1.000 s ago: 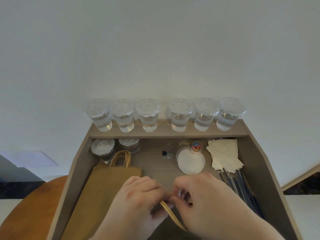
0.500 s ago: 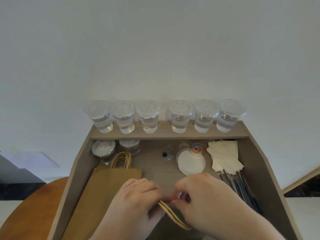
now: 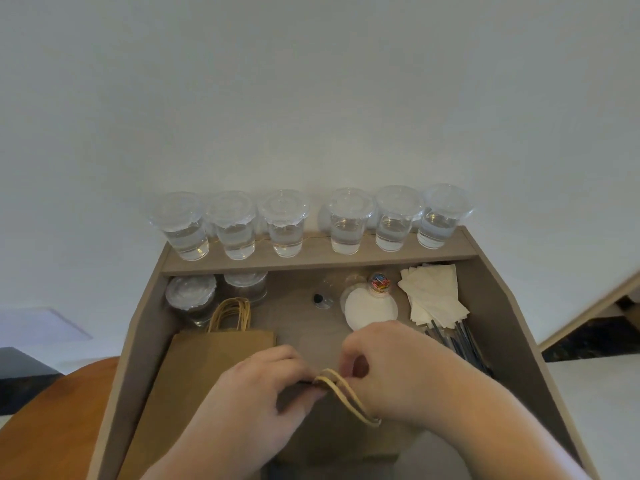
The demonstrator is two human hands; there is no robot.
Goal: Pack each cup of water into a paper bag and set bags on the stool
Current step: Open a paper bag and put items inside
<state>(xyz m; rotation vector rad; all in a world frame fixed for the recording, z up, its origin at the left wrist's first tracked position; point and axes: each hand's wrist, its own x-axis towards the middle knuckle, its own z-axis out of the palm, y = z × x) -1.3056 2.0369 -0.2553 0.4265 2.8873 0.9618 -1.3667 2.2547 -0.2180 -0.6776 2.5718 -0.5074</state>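
Note:
Several lidded clear cups of water (image 3: 346, 225) stand in a row on the back shelf of a brown counter box (image 3: 491, 289). A stack of flat brown paper bags (image 3: 207, 351) with twine handles lies at the left of the box. In front, my left hand (image 3: 263, 393) and my right hand (image 3: 398, 368) pinch the top of a paper bag (image 3: 332, 431) by its twine handles (image 3: 346, 396); most of this bag is hidden under my hands. The wooden stool (image 3: 52, 417) shows at the lower left.
Under the shelf sit stacked cup lids (image 3: 190, 292), a white round pad (image 3: 370, 308), a small jar of coloured clips (image 3: 380, 282), paper napkins (image 3: 433, 296) and dark wrapped straws (image 3: 457, 337). A white wall rises behind.
My hands have drawn slightly apart at the bag's top, and the twine handles now stand out more between them. The cups and the bag stack have not moved.

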